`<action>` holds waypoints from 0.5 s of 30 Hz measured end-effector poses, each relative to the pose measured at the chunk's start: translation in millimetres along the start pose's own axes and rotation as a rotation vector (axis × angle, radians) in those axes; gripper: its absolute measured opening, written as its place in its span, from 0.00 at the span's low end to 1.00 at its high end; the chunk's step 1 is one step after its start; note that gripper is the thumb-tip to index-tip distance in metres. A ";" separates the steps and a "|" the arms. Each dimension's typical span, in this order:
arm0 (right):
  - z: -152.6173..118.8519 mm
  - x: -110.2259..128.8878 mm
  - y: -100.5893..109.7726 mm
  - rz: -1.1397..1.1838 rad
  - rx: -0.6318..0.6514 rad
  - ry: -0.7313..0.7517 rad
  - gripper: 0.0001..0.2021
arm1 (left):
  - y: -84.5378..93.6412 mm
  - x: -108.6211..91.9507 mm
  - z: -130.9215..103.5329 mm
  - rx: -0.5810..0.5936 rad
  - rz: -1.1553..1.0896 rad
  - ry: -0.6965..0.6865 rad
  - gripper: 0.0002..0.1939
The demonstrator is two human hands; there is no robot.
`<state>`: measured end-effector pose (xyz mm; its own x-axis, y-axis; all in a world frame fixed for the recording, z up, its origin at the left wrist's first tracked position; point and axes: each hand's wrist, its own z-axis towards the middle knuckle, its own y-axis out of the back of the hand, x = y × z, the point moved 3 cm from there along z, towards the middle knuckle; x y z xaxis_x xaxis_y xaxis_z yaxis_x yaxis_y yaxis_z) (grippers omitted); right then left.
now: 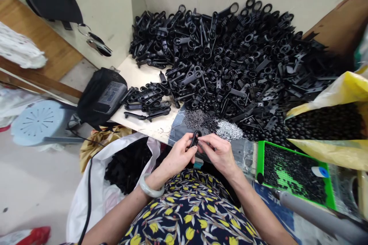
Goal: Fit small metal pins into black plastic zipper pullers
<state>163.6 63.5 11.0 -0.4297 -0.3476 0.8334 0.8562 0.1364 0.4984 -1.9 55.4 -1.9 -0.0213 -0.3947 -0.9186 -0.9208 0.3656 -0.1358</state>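
My left hand [184, 150] is closed around a small black plastic part with a ring-shaped end [196, 134], held upright over the table's front edge. The fingertips of my right hand [217, 151] are pinched together against the part's right side; whether a smaller piece is between them is too small to tell. Just beyond my hands lie a pile of small silvery pins [229, 129] and a heap of tiny dark pieces [198, 118]. Farther back spreads a large heap of black plastic parts [212, 57], many with ring ends.
At right stand a green tray [261, 159] of small black pieces and a yellow bag [324, 101] of dark round pieces. A grey cylindrical tool [304, 206] reaches in at lower right. Left are a white sack [82, 203], a black pouch [100, 97] and a blue stool [38, 122].
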 end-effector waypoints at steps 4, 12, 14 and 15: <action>-2.9 2.3 -2.0 -0.049 0.026 0.047 0.11 | 3.5 4.2 5.7 -0.047 -0.022 -0.037 0.11; -6.1 7.1 10.1 0.058 0.051 -0.178 0.16 | 6.6 9.4 13.3 -0.061 -0.212 -0.069 0.14; -7.7 12.2 17.2 -0.037 0.091 -0.241 0.19 | 7.8 10.2 13.3 -0.074 -0.245 -0.061 0.14; -8.4 15.5 19.7 -0.090 0.122 -0.239 0.20 | 8.5 10.6 13.1 -0.085 -0.263 -0.058 0.14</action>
<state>176.2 53.0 31.7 -0.5703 -0.1366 0.8100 0.7768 0.2309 0.5859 -4.9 65.3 -17.7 0.2427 -0.4171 -0.8759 -0.9211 0.1844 -0.3430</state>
